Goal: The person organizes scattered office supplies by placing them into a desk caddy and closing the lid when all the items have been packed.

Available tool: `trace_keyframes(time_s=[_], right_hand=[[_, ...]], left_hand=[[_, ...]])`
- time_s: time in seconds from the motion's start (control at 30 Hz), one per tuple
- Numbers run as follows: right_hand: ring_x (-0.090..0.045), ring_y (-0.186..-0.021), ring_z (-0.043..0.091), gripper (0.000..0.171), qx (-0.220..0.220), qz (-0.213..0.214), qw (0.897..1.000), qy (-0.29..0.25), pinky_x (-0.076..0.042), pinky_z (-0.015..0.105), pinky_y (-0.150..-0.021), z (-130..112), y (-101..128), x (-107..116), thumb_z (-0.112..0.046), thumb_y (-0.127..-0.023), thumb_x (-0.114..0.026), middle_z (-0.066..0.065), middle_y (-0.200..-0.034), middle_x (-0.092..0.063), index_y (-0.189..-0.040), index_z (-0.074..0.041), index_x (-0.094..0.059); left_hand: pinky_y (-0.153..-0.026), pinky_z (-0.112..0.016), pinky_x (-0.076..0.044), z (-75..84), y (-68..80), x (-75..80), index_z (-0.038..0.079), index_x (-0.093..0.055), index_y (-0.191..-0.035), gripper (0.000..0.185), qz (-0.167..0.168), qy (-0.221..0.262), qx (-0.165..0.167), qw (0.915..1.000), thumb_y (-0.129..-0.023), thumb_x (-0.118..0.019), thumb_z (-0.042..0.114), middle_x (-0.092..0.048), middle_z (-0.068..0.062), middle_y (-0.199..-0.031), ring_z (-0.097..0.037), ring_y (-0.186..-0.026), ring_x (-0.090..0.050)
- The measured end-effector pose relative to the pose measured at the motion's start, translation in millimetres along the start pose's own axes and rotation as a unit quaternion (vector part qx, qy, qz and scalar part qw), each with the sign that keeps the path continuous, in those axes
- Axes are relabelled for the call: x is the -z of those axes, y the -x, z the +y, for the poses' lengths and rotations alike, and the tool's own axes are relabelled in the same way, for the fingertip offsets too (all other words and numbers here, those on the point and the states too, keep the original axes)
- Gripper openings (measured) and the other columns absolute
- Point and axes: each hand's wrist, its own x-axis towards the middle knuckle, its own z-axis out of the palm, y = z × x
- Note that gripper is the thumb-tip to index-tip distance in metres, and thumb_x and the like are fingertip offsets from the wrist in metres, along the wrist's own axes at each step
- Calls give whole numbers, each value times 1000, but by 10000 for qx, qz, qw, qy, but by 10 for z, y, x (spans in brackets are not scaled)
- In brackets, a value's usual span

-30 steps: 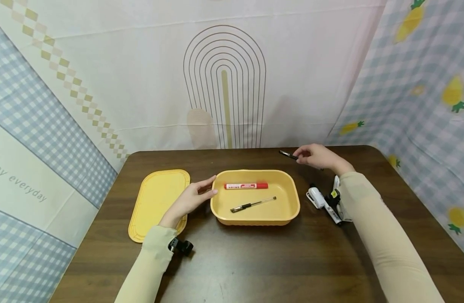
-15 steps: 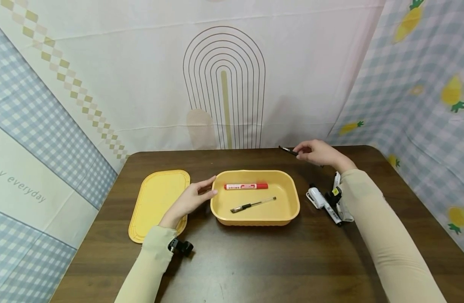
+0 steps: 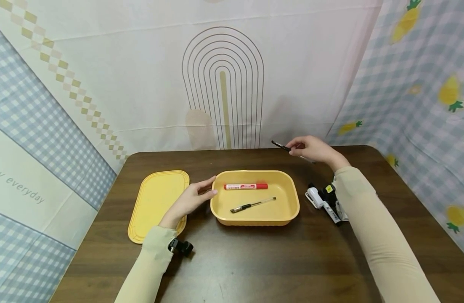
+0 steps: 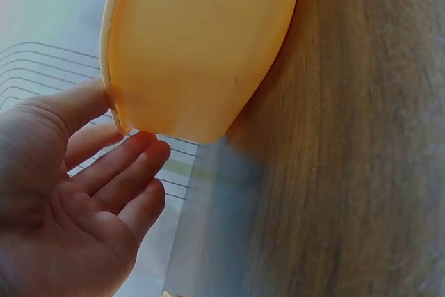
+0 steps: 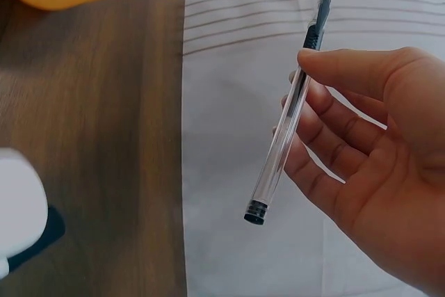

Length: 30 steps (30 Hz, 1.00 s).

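Left hand: the left hand [image 3: 189, 199] rests on the bench [image 3: 254, 261], fingers [image 4: 125, 165] straight and relaxed, holding nothing; thumb and fingertips touch the left outer wall of the tray [image 3: 220, 210].
Lid: a flat yellow lid [image 3: 156, 202] lies on the bench just left of that hand, partly under the wrist.
Tray: a yellow rounded-corner tray, open on top, sits mid-bench.
Tray contents: a red marker [image 3: 245, 186] with a white label lies along the far side; a clear pen with a black grip [image 3: 253, 204] lies slanted nearer the front. The label's print is too small to read.
Side items: a white stapler-like item [image 3: 314, 197] and a black-and-white marker [image 3: 331, 212] lie right of the tray, beside the right sleeve.
Held pen: a slim clear-barrelled pen [image 5: 288, 113] with a black cap and black end plug, held off the bench beyond the tray's far right corner, near the backdrop.
Right hand: the right hand [image 3: 311, 149] pinches the held pen between thumb and curled fingers [image 5: 327, 144].
Open room: the front of the bench and the strip between tray and far edge are bare wood.
Backdrop: the cloth at far left reads "everyday" [image 3: 25, 191].
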Motion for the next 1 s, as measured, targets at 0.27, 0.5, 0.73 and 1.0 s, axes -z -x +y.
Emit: trace_keyframes(time_s=[0.27, 0.5, 0.73, 1.0], right_hand=[[-62, -103, 28, 28, 246, -45, 9997, -11, -50, 48, -88, -175, -65, -36, -19, -101, -63, 10, -113, -68, -125, -5, -68], [-63, -108, 29, 28, 438, -131, 9989, -124, -51, 48, -92, -310, -96, -83, -17, -100, -64, 11, -115, -69, -125, -6, -68], [-63, -105, 26, 26, 635, -241, 9976, -140, -52, 46, -89, -474, -139, -137, -18, -100, -65, 8, -114, -69, -124, -9, -69], [-61, -93, 22, 27, 713, -498, 9948, -533, -52, 38, -77, -629, -166, -223, -20, -100, -65, 5, -111, -68, -125, -11, -68]], left_hand=[[-110, -47, -41, -15, -13, -14, 4, -44, -152, 59, 20, 56, -103, 9999, -100, -66, 25, -45, -14, -153, -31, -134, -50], [-109, -44, -43, 1, -41, -1, 7, -45, -152, 59, -18, -7, -109, 9999, -100, -66, 27, -47, -12, -152, -28, -133, -52], [-109, -42, -43, 33, -34, -1, 9, -45, -152, 57, -34, 46, 30, 10000, -101, -65, 24, -47, -8, -153, -25, -134, -51], [-109, -44, -42, 69, 31, -18, 4, -44, -152, 57, 1, 142, 51, 9999, -101, -64, 19, -45, -12, -153, -30, -134, -50]])
